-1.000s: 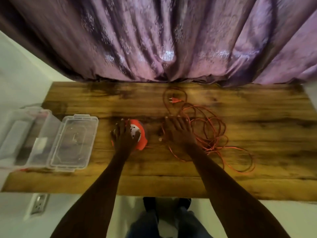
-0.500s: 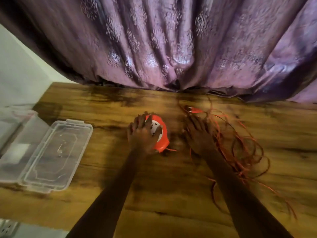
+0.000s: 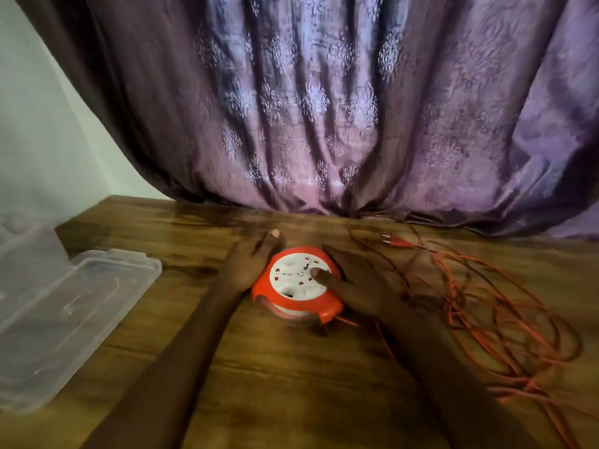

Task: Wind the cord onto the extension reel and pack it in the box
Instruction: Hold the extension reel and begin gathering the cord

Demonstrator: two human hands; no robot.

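Both hands now flank the reel [image 3: 298, 285] mid-table: left hand [image 3: 249, 265] flat vs its side, right hand [image 3: 353, 283] moved off cord [image 3: 486, 306], thumb pressing white face, fingers relaxed. Box [image 3: 64, 312] at left edge.

One extension reel [image 3: 298, 281] at center, one loose cord [image 3: 505, 315] at right, one plug [image 3: 397, 241], one clear box [image 3: 22, 254] and one lid [image 3: 74, 315] at left, two hands.
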